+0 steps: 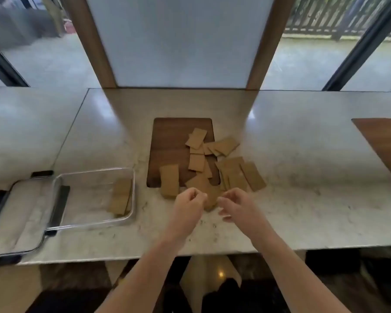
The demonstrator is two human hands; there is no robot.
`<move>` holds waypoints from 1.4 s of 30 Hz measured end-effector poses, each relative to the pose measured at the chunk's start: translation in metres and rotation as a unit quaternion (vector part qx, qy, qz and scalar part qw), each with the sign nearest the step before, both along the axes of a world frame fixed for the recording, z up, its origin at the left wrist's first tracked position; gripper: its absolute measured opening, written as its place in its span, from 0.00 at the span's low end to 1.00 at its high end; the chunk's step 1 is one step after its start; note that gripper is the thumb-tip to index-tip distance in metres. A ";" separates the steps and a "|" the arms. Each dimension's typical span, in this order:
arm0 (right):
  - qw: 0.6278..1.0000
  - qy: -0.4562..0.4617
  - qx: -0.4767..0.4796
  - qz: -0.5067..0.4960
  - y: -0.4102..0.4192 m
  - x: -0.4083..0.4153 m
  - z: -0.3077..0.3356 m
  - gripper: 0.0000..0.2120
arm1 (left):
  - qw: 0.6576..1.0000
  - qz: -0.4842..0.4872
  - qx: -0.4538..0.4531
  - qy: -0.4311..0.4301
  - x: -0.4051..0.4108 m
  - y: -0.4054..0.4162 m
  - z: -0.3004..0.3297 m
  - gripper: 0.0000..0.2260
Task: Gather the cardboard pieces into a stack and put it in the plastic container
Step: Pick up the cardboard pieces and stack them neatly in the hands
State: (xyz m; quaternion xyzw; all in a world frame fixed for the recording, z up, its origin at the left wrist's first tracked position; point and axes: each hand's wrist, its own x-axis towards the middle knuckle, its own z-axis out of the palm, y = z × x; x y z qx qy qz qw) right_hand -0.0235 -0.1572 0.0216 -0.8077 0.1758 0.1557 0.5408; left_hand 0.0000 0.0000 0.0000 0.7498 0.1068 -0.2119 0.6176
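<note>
Left of the wooden board (167, 141), the plastic container (95, 199) holds a small stack (120, 196) against its board-side wall, long axis pointing away. The cardboard pieces (212, 163) sprawl over the board's right side, angled variously. Left hand (187, 205) and right hand (237, 205), fingers curled, flank one near piece (209, 195), probably to square it; actual grip unclear.

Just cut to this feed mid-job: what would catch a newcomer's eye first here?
The loose scatter of cardboard pieces, spread over the dark wooden board and the marble counter at centre. Both hands, left hand and right hand, meet over the nearest pieces. At left, the clear plastic container already holds a small stack.
</note>
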 end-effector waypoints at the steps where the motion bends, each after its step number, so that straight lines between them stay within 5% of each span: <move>1: 1.000 0.004 0.003 -0.013 0.001 0.003 -0.003 0.07 | 1.000 0.003 0.003 0.004 0.002 -0.002 -0.002 0.14; 10: 0.994 0.110 0.024 0.001 -0.002 0.044 -0.077 0.19 | 0.990 0.103 0.069 0.073 0.021 -0.009 -0.045 0.19; 18: 0.981 0.176 0.063 0.050 0.050 0.109 -0.111 0.10 | 0.954 0.224 0.159 0.116 0.067 0.019 -0.082 0.13; 22: 0.982 0.163 0.097 -0.008 0.065 0.146 -0.117 0.05 | 0.933 0.273 0.204 0.117 0.087 0.032 -0.100 0.09; 25: 0.987 0.149 0.049 -0.018 0.079 0.168 -0.127 0.17 | 0.930 0.271 0.229 0.101 0.103 0.041 -0.111 0.15; 28: 0.992 0.122 -0.025 0.033 0.091 0.183 -0.134 0.28 | 0.939 0.252 0.200 0.121 0.120 0.045 -0.111 0.24; 31: 0.987 0.090 -0.097 0.089 0.100 0.187 -0.138 0.24 | 0.946 0.247 0.166 0.125 0.119 0.046 -0.109 0.23; 36: 0.970 0.174 -0.127 0.109 0.113 0.194 -0.157 0.27 | 0.944 0.266 0.067 0.184 0.119 0.058 -0.126 0.27; 42: 0.953 0.025 -0.265 0.145 0.122 0.152 -0.148 0.21 | 0.932 0.309 -0.077 0.172 0.102 0.061 -0.122 0.27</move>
